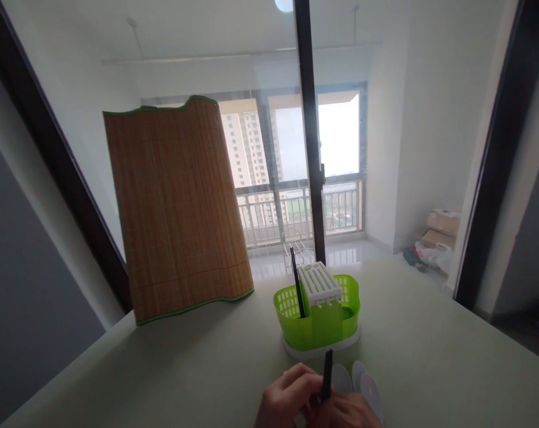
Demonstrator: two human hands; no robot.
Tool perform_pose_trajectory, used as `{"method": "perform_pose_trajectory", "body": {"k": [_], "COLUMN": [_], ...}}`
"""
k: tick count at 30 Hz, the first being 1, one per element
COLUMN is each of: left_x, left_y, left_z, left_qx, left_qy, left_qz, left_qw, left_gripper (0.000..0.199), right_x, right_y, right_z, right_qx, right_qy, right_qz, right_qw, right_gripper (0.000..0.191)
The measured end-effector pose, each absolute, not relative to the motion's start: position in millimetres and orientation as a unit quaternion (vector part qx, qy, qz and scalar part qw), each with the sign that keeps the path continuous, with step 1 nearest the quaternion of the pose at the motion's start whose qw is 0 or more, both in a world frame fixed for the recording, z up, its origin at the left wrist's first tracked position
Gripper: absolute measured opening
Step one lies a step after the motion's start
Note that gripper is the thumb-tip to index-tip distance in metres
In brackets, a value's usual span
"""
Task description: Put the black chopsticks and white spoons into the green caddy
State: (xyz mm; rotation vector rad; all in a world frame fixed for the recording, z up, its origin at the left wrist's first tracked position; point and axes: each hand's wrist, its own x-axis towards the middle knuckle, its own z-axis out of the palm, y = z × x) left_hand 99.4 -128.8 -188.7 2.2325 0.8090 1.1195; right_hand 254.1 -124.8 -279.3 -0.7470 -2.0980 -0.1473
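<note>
Both my hands sit at the bottom edge of the head view, close together over the pale table point(162, 374). My left hand point(285, 395) and my right hand point(352, 413) hold a thin black stick point(327, 371) between them, pointing up. Which hand grips it tighter I cannot tell. Just beyond stands a green plastic utensil holder point(336, 318) with a white slotted insert point(319, 282) on a white base. A black chopstick point(296, 285) stands in its left compartment. White spoons point(365, 383) lie on the table by my right hand.
A bamboo mat point(178, 208) stands upright on the table's far left, leaning on the glass. Behind are a sliding glass door with a dark frame point(309, 148), a balcony and cardboard boxes point(441, 229) on the floor at right.
</note>
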Motion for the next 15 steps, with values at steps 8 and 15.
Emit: {"method": "perform_pose_trajectory", "body": {"k": [8,15], "left_x": [74,55], "left_y": [-122,-65], "left_z": [-150,-61], "left_qx": [0.795,0.680], "left_qy": [0.344,0.412], "left_qz": [0.454,0.586], "left_qw": [0.208,0.154], "left_gripper": [0.014,0.029], "right_x": [268,296], "right_y": [-126,-131], "right_z": [-269,-245], "right_qx": [-0.302,-0.350], "right_qy": [-0.860,-0.850], "right_qz": [-0.031,-0.073], "right_qw": [0.410,0.387], "right_gripper": [0.030,0.023]}}
